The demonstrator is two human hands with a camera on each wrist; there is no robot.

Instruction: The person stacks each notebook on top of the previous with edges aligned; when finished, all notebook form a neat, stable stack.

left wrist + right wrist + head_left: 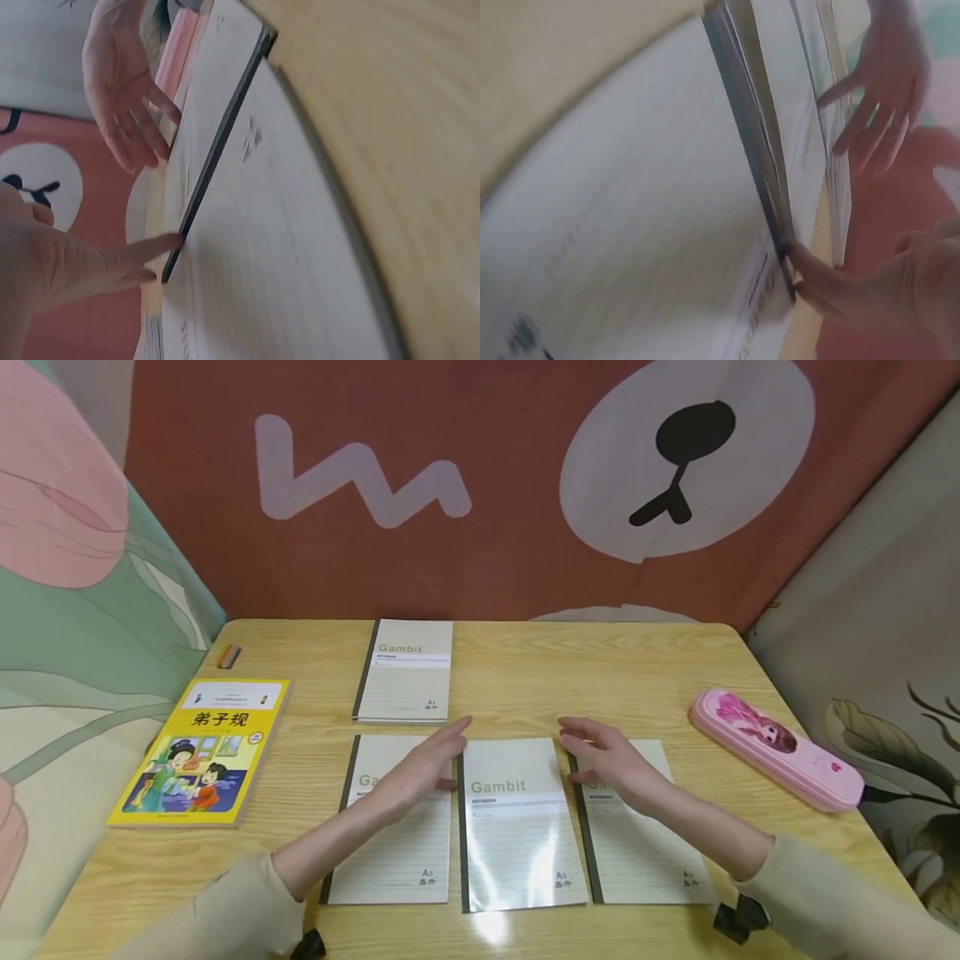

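Three lined "Gambit" notebooks lie side by side at the front of the table: a middle notebook (517, 852), a left notebook (397, 852) and a right notebook (645, 860). My left hand (420, 774) reaches over the left one, its fingers extended beside the upper left edge of the middle one. On the other side, my right hand (611, 760) is over the top of the right notebook, fingers loosely extended near the middle one's upper right corner. In the left wrist view, the left thumb (154, 251) comes right at the dark spine. Neither hand grips anything.
Behind the left notebook lies another Gambit notebook stack (408, 685). A yellow picture book (197, 752) is at the left, with a small eraser-like block (228, 656) beyond it. At the right lies a pink pencil case (776, 747). Printed curtains surround the wooden table (585, 668).
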